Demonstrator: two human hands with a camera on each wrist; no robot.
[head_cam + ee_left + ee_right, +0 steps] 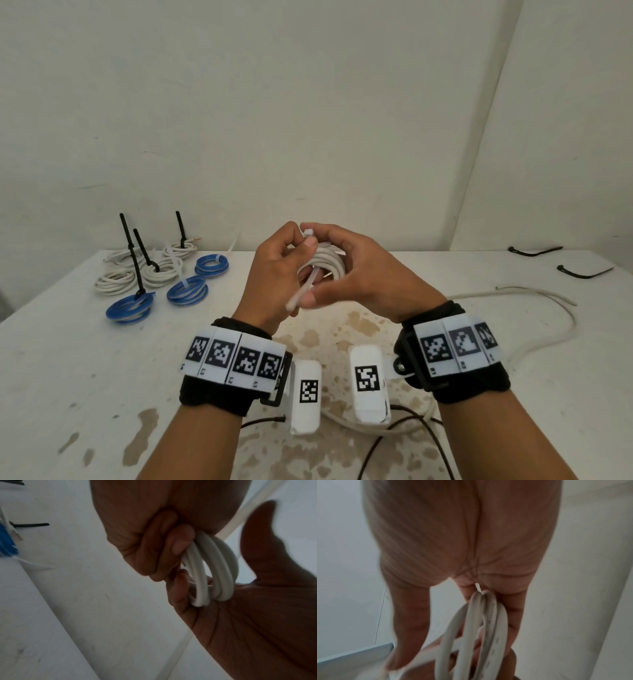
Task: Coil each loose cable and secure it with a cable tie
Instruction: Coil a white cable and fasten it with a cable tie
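Note:
Above the middle of the table both hands hold a small coil of white cable (325,262). My left hand (277,270) curls round the coil's left side, its thumb on top. My right hand (356,270) covers the right side, fingers curled over the top. A white cable tie (303,289) runs round the coil; its tail slants down to the left, and my right thumb presses on it near the end. The left wrist view shows the coil (216,566) standing on my left palm. In the right wrist view the coil (479,628) hangs below my right fingers.
Several tied coils, white (116,281) and blue (187,293), lie at the back left with tie tails sticking up. A loose white cable (534,294) snakes across the right side. Two black cable ties (582,272) lie far right. Thin black wires (411,431) cross the stained table (102,377) near me.

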